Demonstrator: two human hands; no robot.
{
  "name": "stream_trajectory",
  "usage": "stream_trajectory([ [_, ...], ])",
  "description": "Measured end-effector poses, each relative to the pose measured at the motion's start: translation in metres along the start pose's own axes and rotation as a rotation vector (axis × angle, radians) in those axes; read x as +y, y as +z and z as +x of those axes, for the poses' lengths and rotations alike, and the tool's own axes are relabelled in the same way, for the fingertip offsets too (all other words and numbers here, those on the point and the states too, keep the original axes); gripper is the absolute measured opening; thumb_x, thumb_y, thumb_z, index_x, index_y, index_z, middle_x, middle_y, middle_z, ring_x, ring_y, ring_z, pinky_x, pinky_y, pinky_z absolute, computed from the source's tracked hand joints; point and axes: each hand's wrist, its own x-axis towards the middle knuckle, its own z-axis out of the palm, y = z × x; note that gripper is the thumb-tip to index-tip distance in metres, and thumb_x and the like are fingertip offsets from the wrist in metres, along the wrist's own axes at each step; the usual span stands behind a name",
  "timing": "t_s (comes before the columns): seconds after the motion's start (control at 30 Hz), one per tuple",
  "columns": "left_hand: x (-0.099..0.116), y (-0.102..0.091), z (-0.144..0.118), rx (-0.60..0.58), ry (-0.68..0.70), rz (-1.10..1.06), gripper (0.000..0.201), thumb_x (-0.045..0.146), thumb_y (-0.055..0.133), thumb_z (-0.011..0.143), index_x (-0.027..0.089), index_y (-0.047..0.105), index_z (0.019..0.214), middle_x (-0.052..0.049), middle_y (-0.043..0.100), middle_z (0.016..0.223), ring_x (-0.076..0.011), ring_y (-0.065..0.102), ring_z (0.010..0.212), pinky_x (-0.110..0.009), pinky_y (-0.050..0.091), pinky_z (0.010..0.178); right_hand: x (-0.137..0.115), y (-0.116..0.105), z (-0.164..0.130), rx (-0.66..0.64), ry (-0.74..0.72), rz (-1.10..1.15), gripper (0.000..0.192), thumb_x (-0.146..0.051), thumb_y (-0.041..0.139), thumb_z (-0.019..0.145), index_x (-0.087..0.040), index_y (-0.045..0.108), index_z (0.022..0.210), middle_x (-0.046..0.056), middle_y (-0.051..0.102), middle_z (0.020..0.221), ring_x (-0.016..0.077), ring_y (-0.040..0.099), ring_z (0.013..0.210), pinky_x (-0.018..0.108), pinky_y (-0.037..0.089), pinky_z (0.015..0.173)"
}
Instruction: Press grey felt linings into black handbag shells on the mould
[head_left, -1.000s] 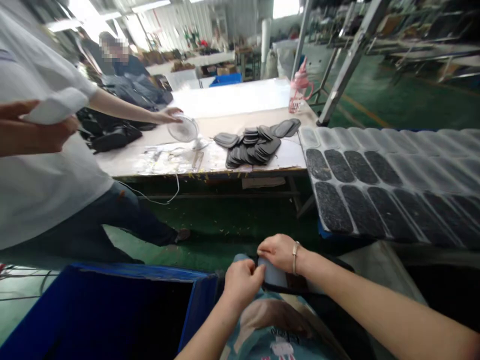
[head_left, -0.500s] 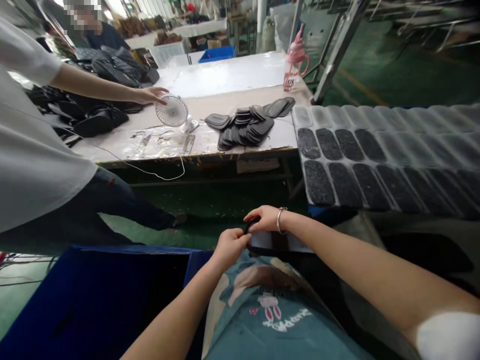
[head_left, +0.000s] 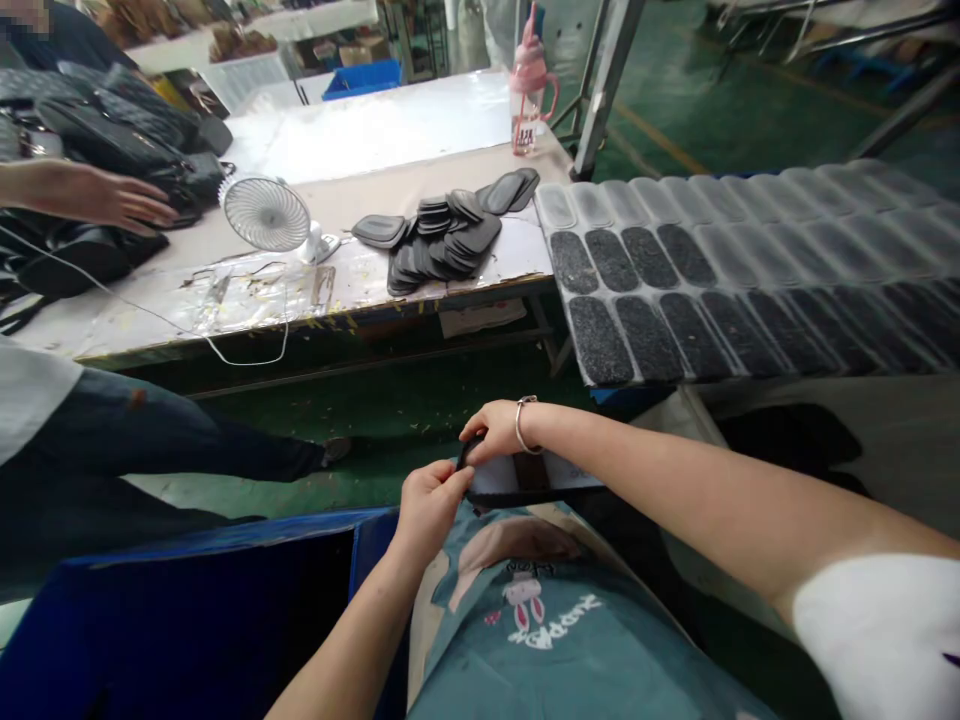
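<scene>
Both hands stay pinched on the dark pad [head_left: 491, 480]: left hand [head_left: 427, 505], right hand [head_left: 499, 435]; co-worker's hand [head_left: 112, 197] has left the fan [head_left: 264, 213].

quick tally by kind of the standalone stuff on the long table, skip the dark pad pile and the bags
white desk fan: 1
pink drinking bottle: 1
white cable hanging off the table edge: 1
co-worker's hand reaching over it: 1
total: 4

No text reads clearly — apron [head_left: 555, 640] lettering upside down, illegible.
</scene>
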Motion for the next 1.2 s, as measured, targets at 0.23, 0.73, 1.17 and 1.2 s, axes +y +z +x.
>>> stream_trajectory([
  [0.23,0.003,0.0,0.009,-0.022,0.049,0.151,0.039,0.039,0.055,0.073,0.02,0.033,0.047,0.006,0.025,0.046,-0.0087,0.026,0.047,-0.026,0.015,0.047,0.025,0.01,-0.001,0.032,-0.158,0.127,0.042,-0.038,0.064,0.076,-0.02,0.068,0.114,-0.001,0.073,0.1,0.0151,0.065,0.093,0.017,0.046,0.077],
  [0.73,-0.004,0.004,0.011,0.051,0.091,0.417,0.036,0.032,0.051,0.073,0.02,0.033,0.045,0.004,0.029,0.045,-0.011,0.032,0.047,-0.027,0.017,0.052,-0.018,0.003,0.016,-0.08,0.097,-0.196,0.029,-0.03,0.069,0.068,-0.021,0.076,0.094,0.004,0.074,0.086,0.022,0.066,0.084,0.027,0.048,0.075],
  [1.17,-0.006,-0.005,0.019,0.002,0.064,0.525,0.046,0.059,0.049,0.078,0.02,0.042,0.054,0.002,0.043,0.048,-0.0134,0.041,0.05,-0.026,0.02,0.051,0.03,0.003,0.0,0.038,-0.134,-0.171,0.057,-0.05,0.064,0.074,-0.024,0.061,0.124,0.003,0.068,0.116,0.021,0.062,0.104,0.022,0.045,0.081],
  [1.2,-0.003,-0.007,0.02,0.004,0.059,0.563,0.046,0.06,0.05,0.078,0.021,0.044,0.055,0.001,0.045,0.048,-0.0141,0.042,0.051,-0.026,0.019,0.051,0.038,-0.002,-0.011,0.094,-0.132,-0.188,0.06,-0.053,0.062,0.075,-0.023,0.059,0.127,0.005,0.068,0.116,0.0216,0.062,0.104,0.023,0.045,0.081],
])
